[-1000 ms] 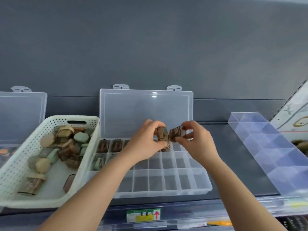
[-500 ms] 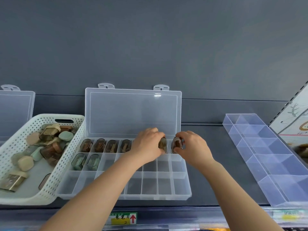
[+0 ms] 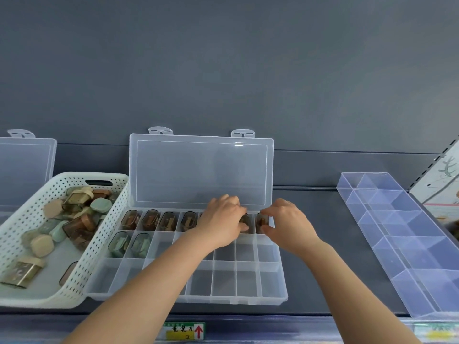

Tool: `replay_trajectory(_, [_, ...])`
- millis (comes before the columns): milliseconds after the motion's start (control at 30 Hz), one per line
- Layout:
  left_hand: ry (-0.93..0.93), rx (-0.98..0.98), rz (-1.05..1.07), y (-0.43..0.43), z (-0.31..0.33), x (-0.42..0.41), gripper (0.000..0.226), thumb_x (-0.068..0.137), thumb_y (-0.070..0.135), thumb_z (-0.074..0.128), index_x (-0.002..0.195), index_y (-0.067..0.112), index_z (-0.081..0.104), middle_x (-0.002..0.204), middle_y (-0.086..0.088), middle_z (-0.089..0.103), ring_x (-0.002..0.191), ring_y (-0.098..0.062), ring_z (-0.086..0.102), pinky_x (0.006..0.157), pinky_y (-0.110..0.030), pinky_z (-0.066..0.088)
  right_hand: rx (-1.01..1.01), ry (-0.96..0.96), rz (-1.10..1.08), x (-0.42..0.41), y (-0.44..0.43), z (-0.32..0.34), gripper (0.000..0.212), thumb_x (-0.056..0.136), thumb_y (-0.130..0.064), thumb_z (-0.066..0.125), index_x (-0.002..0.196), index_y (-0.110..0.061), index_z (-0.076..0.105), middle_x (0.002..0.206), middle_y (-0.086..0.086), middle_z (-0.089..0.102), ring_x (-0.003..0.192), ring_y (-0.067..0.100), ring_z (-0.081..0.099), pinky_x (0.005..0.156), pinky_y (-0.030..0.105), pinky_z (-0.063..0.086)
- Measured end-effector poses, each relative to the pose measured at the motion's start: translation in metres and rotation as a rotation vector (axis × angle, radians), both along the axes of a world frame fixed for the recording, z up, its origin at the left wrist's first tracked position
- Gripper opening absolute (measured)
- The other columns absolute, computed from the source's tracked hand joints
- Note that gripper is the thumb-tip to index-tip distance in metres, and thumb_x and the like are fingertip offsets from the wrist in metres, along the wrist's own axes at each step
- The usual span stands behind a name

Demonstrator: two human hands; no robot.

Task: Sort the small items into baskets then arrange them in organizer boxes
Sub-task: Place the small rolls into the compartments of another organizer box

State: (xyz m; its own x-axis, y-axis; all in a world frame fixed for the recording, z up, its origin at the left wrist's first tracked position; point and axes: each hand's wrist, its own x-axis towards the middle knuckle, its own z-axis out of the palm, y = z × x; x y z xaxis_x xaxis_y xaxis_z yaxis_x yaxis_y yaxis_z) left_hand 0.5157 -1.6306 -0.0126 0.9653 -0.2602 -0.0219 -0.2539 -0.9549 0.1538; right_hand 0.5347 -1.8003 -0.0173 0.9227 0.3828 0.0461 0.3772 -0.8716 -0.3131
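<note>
Organizer box lies open mid-shelf, near the front edge. Left hand pinches brown item in back row, next-to-last compartment. Right hand pinches second brown item in last compartment. White basket touches the box's left side.

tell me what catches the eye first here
The left grip and right grip each pinch a brown case at the right end of the back row of the open clear organizer box, mid-shelf. To its left, a white perforated basket holds jumbled cases; a bluish divider tray lies right.
</note>
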Motion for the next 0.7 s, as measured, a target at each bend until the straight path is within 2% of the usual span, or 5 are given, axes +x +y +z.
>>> replay_trajectory(133, [-0.039,0.008,-0.016,-0.003,-0.002,0.000,0.039,0.095,0.038,0.053,0.126,0.016,0.058,0.119,-0.001,0.053,0.112,-0.021,0.044,0.093,-0.035,0.037,-0.021,0.007,0.027,0.001,-0.002,0.001,0.025,0.086,-0.015,0.057,0.107,-0.022,0.069,0.107,0.001,0.056,0.103,0.020,0.050,0.081,0.034,0.052])
replay_trajectory(267, [-0.041,-0.005,0.003,-0.002,-0.004,-0.003,0.038,0.095,0.036,0.053,0.127,0.017,0.058,0.117,-0.002,0.051,0.111,-0.022,0.043,0.091,-0.035,0.039,0.013,-0.004,0.008,0.001,0.000,0.002,0.018,0.086,-0.032,0.063,0.099,-0.021,0.070,0.099,0.000,0.057,0.093,0.016,0.049,0.075,0.031,0.050])
replay_trajectory(367, [-0.041,-0.003,0.013,-0.003,-0.003,-0.005,0.039,0.096,0.038,0.051,0.128,0.017,0.057,0.118,-0.003,0.051,0.112,-0.022,0.043,0.090,-0.035,0.039,0.025,-0.024,-0.026,0.000,0.003,0.000,0.017,0.085,-0.030,0.064,0.095,-0.018,0.071,0.096,0.001,0.058,0.092,0.019,0.053,0.073,0.033,0.051])
replay_trajectory(567, [-0.109,-0.051,0.049,0.011,0.009,-0.019,0.033,0.096,0.030,0.052,0.127,0.018,0.056,0.116,-0.001,0.052,0.111,-0.020,0.045,0.088,-0.033,0.040,0.097,-0.071,-0.031,-0.004,0.013,0.001,0.042,0.086,-0.036,0.065,0.123,-0.019,0.060,0.115,0.002,0.057,0.113,0.022,0.049,0.085,0.033,0.047])
replay_trajectory(700, [-0.143,-0.038,0.166,0.056,0.028,-0.044,0.031,0.095,0.028,0.053,0.124,0.021,0.060,0.113,0.002,0.054,0.110,-0.017,0.045,0.087,-0.034,0.045,0.158,-0.093,0.091,-0.017,0.044,0.013,0.040,0.085,-0.038,0.065,0.120,-0.019,0.062,0.114,0.001,0.059,0.110,0.022,0.052,0.086,0.032,0.045])
